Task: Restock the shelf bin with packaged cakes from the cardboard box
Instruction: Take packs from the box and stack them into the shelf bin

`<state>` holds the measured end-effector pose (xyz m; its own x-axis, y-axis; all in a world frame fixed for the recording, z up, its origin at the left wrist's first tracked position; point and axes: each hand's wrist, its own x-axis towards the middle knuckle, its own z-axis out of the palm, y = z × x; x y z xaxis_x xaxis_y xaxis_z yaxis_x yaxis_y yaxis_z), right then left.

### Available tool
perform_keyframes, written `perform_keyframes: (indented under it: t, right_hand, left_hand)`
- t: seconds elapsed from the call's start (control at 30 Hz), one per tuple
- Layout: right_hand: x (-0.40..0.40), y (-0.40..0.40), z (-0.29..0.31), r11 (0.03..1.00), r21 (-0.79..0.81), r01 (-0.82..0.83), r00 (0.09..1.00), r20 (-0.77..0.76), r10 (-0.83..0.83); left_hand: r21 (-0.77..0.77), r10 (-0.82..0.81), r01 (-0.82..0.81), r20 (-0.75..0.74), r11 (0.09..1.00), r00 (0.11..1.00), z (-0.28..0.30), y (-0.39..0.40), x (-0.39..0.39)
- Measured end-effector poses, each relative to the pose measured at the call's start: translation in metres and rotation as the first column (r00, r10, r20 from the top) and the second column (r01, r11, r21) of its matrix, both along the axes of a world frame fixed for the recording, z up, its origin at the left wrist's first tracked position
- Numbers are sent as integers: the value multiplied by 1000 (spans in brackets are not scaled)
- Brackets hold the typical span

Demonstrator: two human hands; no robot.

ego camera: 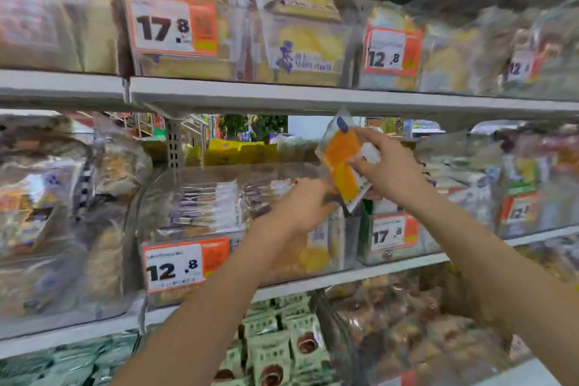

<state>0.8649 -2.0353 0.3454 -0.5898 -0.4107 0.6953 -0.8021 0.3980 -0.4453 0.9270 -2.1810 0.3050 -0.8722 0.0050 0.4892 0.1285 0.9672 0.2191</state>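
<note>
Head view: right hand [387, 169] fingers grasp an orange cake packet [344, 163] above the clear shelf bin [219, 229]; left hand [300, 207] pinches its lower end; slippery film might slide free, dropping it beside the bin.

You face grey metal shelves [313, 99] whose middle tier [344, 279] carries clear plastic bins [194, 197] of wrapped cakes with orange price tags [185, 263] reading 12.8 and 17.8, while green packets [275, 351] fill the tier below.
</note>
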Motion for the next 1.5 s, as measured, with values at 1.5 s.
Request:
perform_keyframes:
  t: [1.5]
  right_hand:
    - [10, -56, -52, 962, 206, -182, 983, 47, 176]
  left_hand:
    - [-282, -29, -68, -324, 957, 946, -46, -8, 50]
